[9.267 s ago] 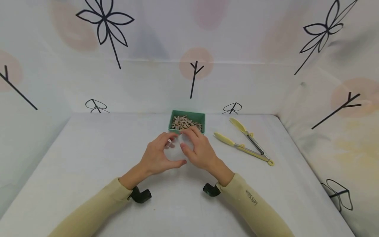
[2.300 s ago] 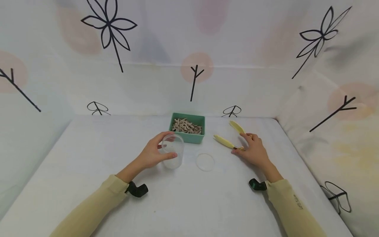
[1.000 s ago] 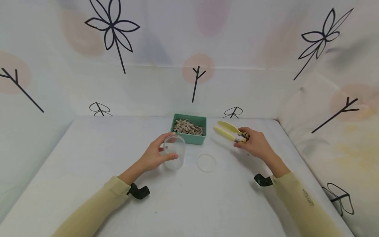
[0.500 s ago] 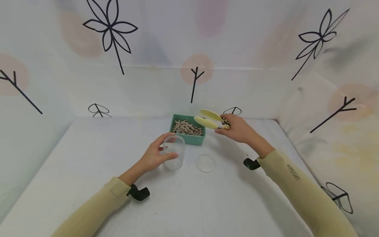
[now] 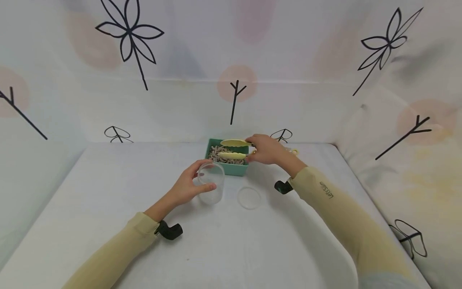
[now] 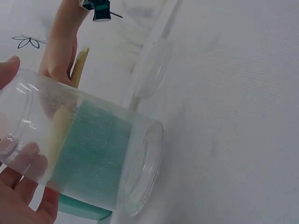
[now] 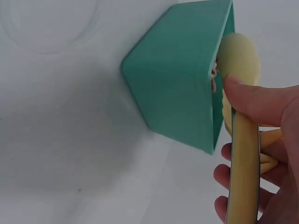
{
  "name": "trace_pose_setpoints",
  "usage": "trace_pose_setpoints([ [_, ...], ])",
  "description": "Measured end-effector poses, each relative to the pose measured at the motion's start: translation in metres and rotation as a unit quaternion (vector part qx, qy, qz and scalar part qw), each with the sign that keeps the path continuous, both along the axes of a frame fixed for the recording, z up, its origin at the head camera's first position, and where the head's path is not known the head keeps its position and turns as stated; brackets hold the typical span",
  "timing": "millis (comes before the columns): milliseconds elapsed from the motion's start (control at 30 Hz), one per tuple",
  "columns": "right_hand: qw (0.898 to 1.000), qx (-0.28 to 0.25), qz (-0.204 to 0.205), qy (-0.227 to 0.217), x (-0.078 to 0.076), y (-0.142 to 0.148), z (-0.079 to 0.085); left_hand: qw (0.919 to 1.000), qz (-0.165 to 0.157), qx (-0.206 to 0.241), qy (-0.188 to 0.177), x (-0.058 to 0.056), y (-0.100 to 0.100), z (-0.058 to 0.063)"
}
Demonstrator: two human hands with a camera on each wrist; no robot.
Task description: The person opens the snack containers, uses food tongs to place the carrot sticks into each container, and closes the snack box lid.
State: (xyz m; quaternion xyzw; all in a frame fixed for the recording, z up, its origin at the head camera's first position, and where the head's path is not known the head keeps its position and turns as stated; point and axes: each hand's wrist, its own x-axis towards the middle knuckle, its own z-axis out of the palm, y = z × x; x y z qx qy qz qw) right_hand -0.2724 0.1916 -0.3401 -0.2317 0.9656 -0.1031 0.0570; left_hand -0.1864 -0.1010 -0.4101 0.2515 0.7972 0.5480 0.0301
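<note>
My left hand (image 5: 185, 185) grips a clear plastic cup (image 5: 213, 188) from its left side, fingers behind and thumb in front. In the left wrist view the see-through cup (image 6: 103, 149) stands before the green box. My right hand (image 5: 267, 149) holds yellow tongs (image 5: 232, 155), thumb on one arm and fingers on the other. The two tong heads are spread apart over a green box (image 5: 234, 170) of small greyish-brown stick-like pieces (image 5: 215, 152). From the right wrist, one tong head (image 7: 240, 58) shows right at the box's opening.
A clear round lid (image 5: 249, 198) lies flat on the white-covered table (image 5: 223, 249), just right of the cup. A patterned cloth wall (image 5: 173, 108) rises behind the table's far edge, and another stands along the right side.
My right hand has lifted the tongs from the table's right side and carried them left over the green box. Earlier, the lid came to lie on the table. The left hand still grips the cup.
</note>
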Motion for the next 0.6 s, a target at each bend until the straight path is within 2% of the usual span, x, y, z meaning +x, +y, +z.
trace_pose_setpoints([
  [233,1.000,0.005,0.007,-0.012,-0.008,-0.019,-0.003,0.9996,-0.021,0.015,0.004,-0.002,-0.004,-0.003],
  [400,1.000,-0.009,-0.015,-0.009,-0.008,-0.027,-0.007,0.9987,-0.035,0.032,0.019,-0.003,-0.007,-0.007],
  [600,0.999,-0.032,-0.036,0.005,-0.004,-0.023,-0.012,0.9984,-0.037,0.039,0.016,-0.003,-0.007,-0.008],
])
